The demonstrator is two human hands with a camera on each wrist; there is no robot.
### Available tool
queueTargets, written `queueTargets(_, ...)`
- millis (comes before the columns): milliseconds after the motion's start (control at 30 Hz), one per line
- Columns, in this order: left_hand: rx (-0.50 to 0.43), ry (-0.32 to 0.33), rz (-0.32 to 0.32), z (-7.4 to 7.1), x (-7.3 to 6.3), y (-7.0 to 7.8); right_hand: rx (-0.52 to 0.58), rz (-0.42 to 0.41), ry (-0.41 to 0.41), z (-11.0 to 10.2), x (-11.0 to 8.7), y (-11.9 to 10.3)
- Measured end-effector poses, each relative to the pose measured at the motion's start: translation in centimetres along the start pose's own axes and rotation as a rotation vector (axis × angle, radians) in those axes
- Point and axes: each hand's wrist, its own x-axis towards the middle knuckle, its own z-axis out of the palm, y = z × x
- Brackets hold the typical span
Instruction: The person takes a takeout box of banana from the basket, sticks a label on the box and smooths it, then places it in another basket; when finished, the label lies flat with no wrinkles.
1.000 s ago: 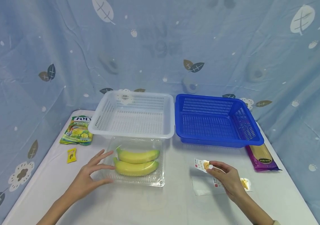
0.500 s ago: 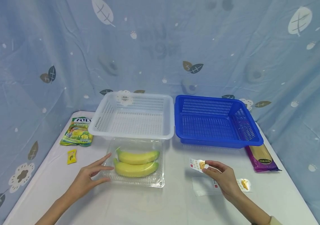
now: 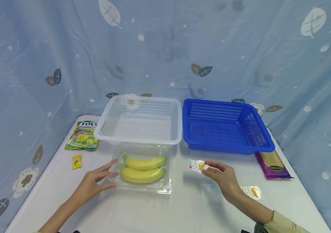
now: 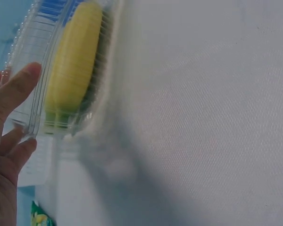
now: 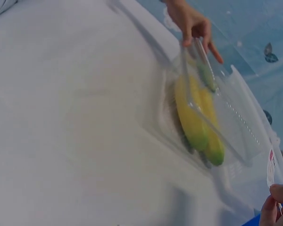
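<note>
fingers [image 4: 20, 89] hold a clear container [image 4: 41, 52] (yellow banana [image 4: 75, 61] inside).

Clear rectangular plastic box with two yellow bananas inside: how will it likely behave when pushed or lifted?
The box would probably flex if squeezed, since its walls look thin. It seems unlikely to roll or tip, given its low, broad shape. The bananas may slide if it tilts, as space shows around them.
</note>
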Motion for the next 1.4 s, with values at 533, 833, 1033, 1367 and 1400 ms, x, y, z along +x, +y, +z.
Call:
queueTargets(533,-0.023,-0.017,-0.021,0.2,0.4,0.1,-0.026,-0.004,-0.036,4.6,0.9,-1.2)
queueTargets(833,-0.025,-0.018,-0.030,0.2,0.6,0.3,0.000,-0.021,-0.070,7.3,1.1,-1.6)
queueTargets(1033,-0.032,-0.029,-0.044,0.2,0.5,0.4,0.014,-0.047,-0.105,8.9,1.4,-1.6)
queueTargets(1367,-0.025,-0.033,-0.069,0.1,0.4,0.5,-0.003,-0.109,-0.175,11.4,1.9,-2.4)
queueTargets(1400,-0.024,-0.032,-0.069,0.1,0.4,0.5,-0.009,-0.112,-0.183,11.6,2.0,-2.5)
